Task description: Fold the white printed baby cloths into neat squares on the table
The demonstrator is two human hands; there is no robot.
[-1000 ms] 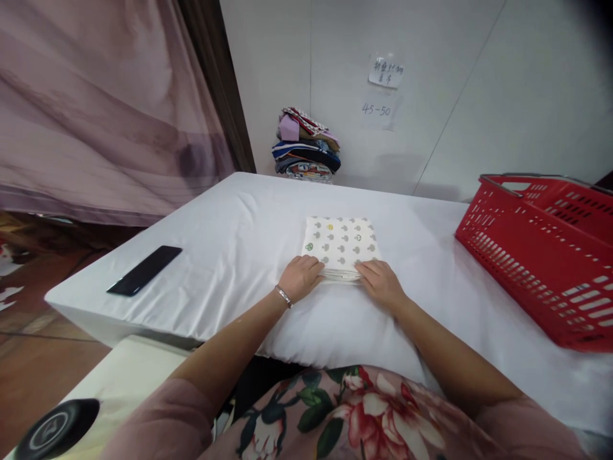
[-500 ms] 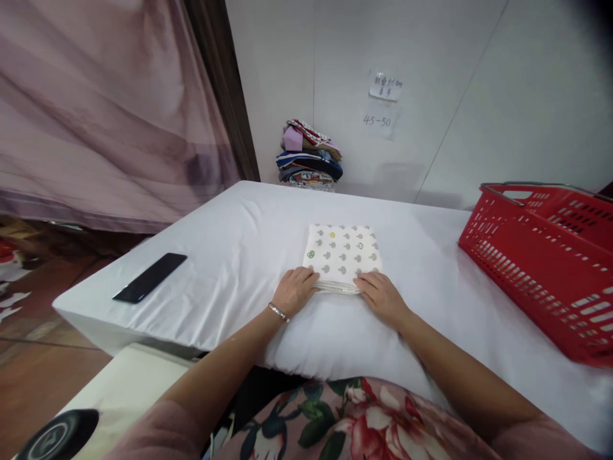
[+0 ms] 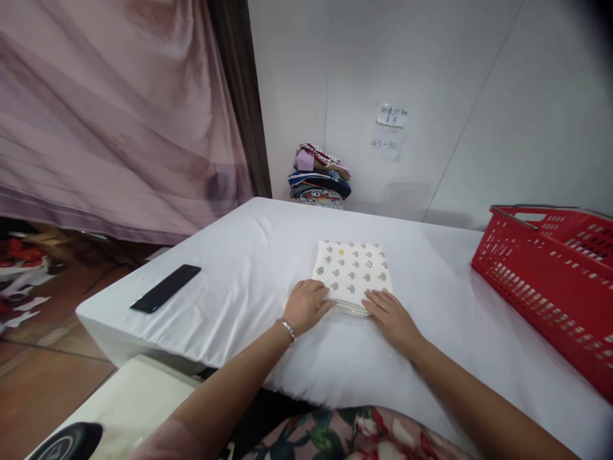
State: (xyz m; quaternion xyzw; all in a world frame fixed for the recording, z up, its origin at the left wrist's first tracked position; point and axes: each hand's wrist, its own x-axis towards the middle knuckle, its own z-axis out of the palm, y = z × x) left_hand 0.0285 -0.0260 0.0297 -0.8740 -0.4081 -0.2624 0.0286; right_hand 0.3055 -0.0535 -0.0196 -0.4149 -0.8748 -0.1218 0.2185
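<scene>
A folded white cloth (image 3: 353,271) printed with grey tree-like shapes, plus a few green and yellow ones, lies flat on the white-covered table (image 3: 230,255). Its layered near edge faces me. At the near left corner my left hand (image 3: 306,306) is closed on the cloth, fingers over the top and thumb along the near edge. My right hand (image 3: 393,319) grips the near right corner in the same way. Fingertips of both hands touch the cloth; what lies under them is hidden.
A red plastic basket (image 3: 550,281) stands on the table at the right. A black phone-like slab (image 3: 166,289) lies at the left. Behind the table rises a stack of folded fabrics (image 3: 320,176) against the wall. A pink curtain (image 3: 119,115) hangs at the left.
The view has tilted up and turned slightly left, so everything appears lower and further right. Both hands stay at the cloth's near corners, and the cloth keeps its folded shape.
</scene>
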